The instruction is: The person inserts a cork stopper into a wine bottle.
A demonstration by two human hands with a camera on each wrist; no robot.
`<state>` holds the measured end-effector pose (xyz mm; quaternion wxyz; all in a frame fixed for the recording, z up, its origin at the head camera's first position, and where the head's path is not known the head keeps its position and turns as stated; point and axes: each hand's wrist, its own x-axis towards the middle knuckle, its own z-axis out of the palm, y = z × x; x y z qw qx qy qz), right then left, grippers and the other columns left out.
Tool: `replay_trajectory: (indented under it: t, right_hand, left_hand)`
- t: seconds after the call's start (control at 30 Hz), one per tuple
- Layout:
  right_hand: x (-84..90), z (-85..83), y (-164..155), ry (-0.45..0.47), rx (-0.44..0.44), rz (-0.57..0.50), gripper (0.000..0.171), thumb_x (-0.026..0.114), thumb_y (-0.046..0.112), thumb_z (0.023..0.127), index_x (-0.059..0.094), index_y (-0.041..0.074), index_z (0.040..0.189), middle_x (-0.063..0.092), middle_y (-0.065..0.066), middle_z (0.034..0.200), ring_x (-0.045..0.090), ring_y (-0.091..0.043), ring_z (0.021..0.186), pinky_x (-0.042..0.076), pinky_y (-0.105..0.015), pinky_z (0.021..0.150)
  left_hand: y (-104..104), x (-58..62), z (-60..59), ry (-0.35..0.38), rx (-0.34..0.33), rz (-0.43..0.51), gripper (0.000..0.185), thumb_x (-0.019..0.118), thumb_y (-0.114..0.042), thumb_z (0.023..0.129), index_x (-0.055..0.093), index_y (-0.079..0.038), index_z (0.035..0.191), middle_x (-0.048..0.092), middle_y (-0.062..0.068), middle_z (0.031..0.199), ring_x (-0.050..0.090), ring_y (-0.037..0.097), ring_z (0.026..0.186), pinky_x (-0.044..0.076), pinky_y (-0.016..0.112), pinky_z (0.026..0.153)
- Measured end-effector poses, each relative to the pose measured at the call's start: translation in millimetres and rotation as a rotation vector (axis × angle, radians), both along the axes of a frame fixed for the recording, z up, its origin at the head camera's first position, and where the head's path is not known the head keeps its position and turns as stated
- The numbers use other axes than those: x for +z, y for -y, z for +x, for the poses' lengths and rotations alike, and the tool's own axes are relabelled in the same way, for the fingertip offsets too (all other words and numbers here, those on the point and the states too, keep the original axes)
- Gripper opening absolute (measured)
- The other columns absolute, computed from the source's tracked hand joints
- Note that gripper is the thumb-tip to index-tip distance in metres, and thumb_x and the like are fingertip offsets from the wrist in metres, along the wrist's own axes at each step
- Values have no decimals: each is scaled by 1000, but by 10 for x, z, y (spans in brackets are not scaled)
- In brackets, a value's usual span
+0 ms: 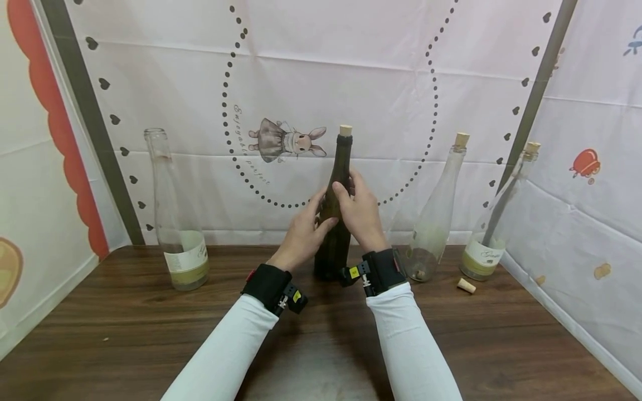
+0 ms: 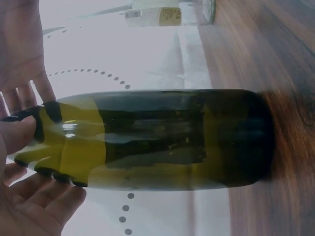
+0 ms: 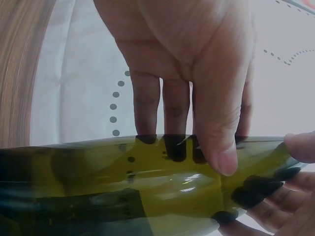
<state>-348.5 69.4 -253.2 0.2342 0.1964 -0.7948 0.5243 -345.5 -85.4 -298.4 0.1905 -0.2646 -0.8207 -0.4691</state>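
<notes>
A dark green glass bottle point(image 1: 335, 245) with a cork point(image 1: 345, 130) in its mouth stands upright in the middle of the wooden table. My left hand point(image 1: 303, 231) grips its body from the left, thumb in front and fingers behind. From the right, my right hand point(image 1: 362, 211) holds it slightly higher, just below the neck. Seen close in the right wrist view, the right thumb point(image 3: 224, 152) lies over the green glass, and the fingers show dark through it. The left wrist view shows the bottle's base point(image 2: 261, 137) down at the tabletop.
A clear bottle point(image 1: 186, 259) without a cork stands at the left. To the right are two corked clear bottles, one unlabelled in view point(image 1: 433, 223) and one labelled point(image 1: 482, 256). A loose cork point(image 1: 466, 285) lies before them. A printed cloth point(image 1: 391, 111) hangs behind the table.
</notes>
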Motion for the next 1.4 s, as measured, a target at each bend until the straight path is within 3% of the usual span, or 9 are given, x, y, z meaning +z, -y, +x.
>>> replay_trajectory:
  t: [0.17,0.37,0.47,0.6,0.7,0.83,0.93,1.1,1.4]
  right_hand:
    - [-12,3,-44,21,0,3,55,53,37,113,42,13,161,57,-15,152,56,-30,138,48,-55,109]
    - [-1,30,-115,29,-37,19,58,52,41,112,43,8,160,56,-16,152,55,-31,138,46,-51,110]
    - [23,58,-173,17,-57,33,58,52,40,112,44,6,158,57,-17,151,55,-31,138,46,-51,111]
    - [46,100,-247,-3,-76,56,56,52,39,113,45,5,157,57,-18,150,56,-31,137,46,-51,111]
    - [65,139,-292,-14,-94,62,55,52,37,113,46,5,157,58,-17,149,56,-31,137,46,-51,111]
    - [86,200,-342,-20,-119,45,53,53,37,113,47,6,155,58,-15,148,56,-29,136,46,-49,110]
    - [98,249,-381,-24,-123,32,53,52,38,113,48,6,155,58,-15,148,55,-28,136,46,-49,110]
    - [114,323,-533,-43,-147,52,53,53,38,112,49,5,153,59,-16,148,56,-30,136,46,-49,110]
    - [193,475,-1028,-61,-246,63,50,51,37,113,51,5,151,60,-17,147,55,-32,137,46,-53,110]
  left_hand:
    - [140,79,57,-9,40,47,63,64,-21,109,36,-5,163,45,19,162,48,35,146,44,51,114]
    - [574,313,208,-114,247,143,56,67,-21,106,47,-2,155,51,22,156,50,35,144,44,51,114]
    - [765,416,311,-218,392,183,50,69,-16,104,54,-1,149,61,19,147,69,20,104,50,48,107]
    - [900,561,461,-411,566,298,40,71,-6,99,64,-1,138,69,13,137,54,8,67,49,40,105]
    - [973,665,543,-557,692,370,35,71,-3,97,65,0,132,62,10,147,61,9,116,31,36,121]
    - [1149,719,561,-668,852,419,43,69,-4,95,58,-3,137,49,11,157,31,18,153,13,32,125]
    - [1325,678,505,-632,924,459,62,69,-8,96,44,-4,152,39,9,164,21,18,157,8,30,125]
    - [1576,508,397,-406,970,518,83,68,-16,97,22,-12,166,24,1,172,11,14,158,7,29,123]
    - [1683,352,301,-68,963,585,84,72,-25,94,26,-21,165,30,-1,168,24,13,152,19,32,122]
